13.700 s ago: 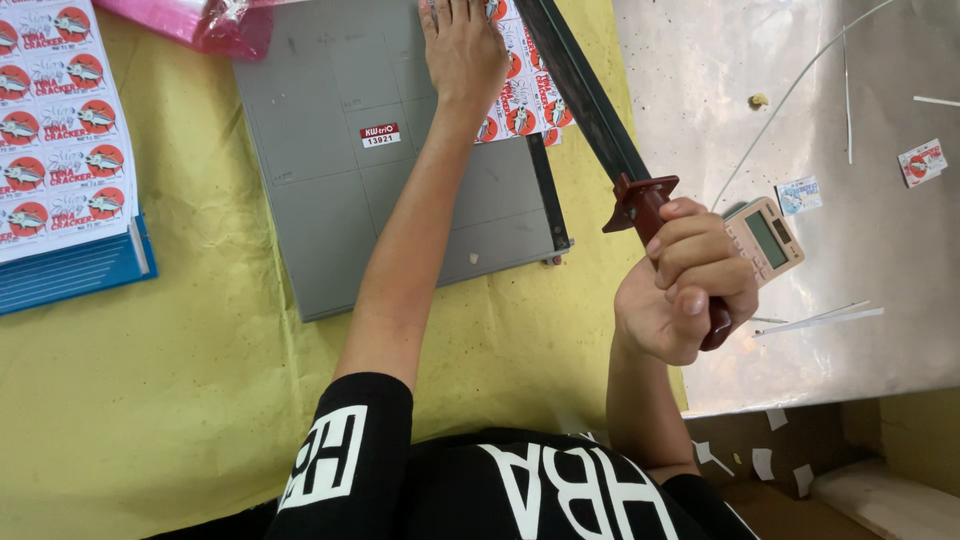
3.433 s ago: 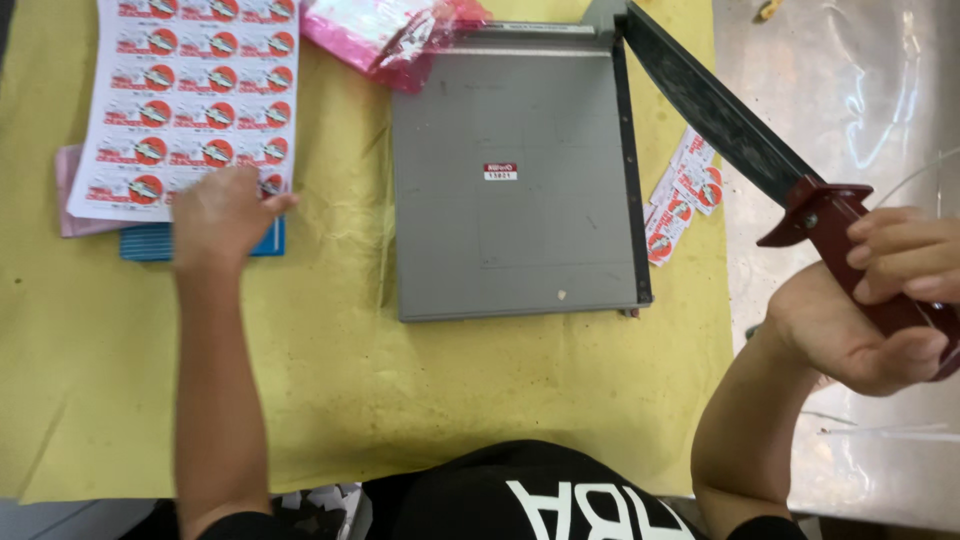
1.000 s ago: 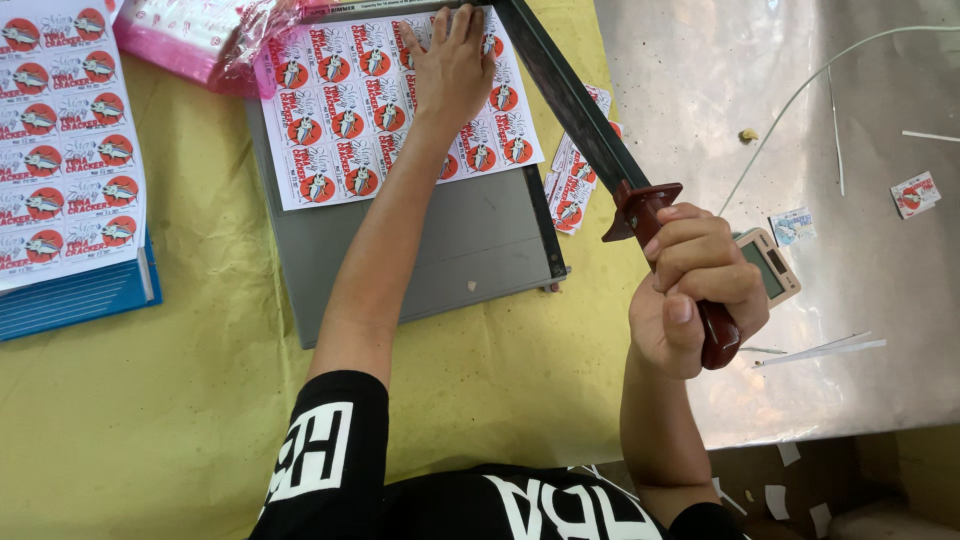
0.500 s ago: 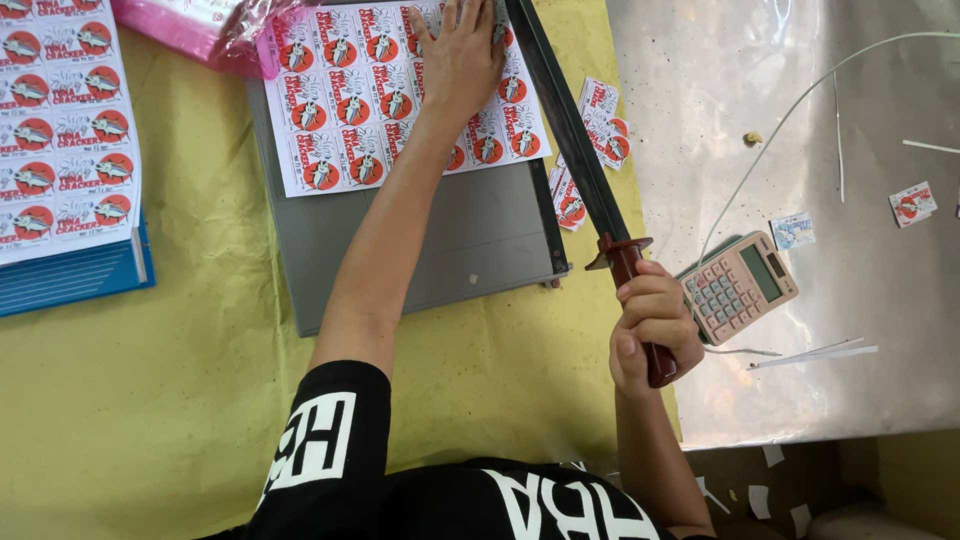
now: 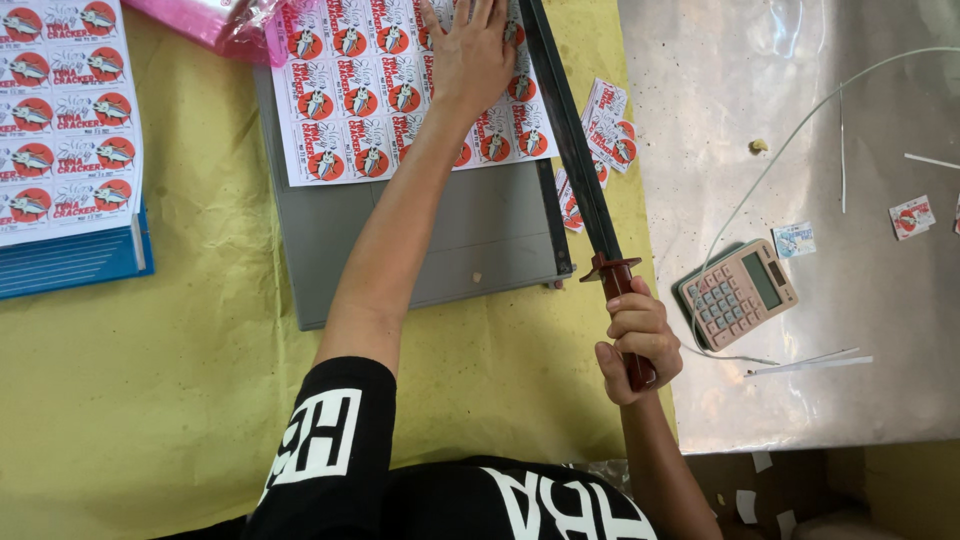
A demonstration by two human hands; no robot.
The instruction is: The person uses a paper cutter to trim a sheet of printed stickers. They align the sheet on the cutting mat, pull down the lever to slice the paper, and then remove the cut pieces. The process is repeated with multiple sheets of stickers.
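My left hand lies flat, fingers spread, on a white sheet of red round labels that rests on the grey paper cutter board. Around the dark red handle of the cutter's long black blade arm my right hand is closed. The arm is lowered along the board's right edge. Cut label strips lie on the yellow paper just right of the blade.
A stack of label sheets sits on a blue box at left. A pink plastic bag lies at top. On the metal surface at right are a pink calculator, thin paper slivers and loose labels.
My right hand has swung the blade arm down from its raised position to the board's edge. More cut strips lie right of the blade. My left hand stays pressed on the sheet.
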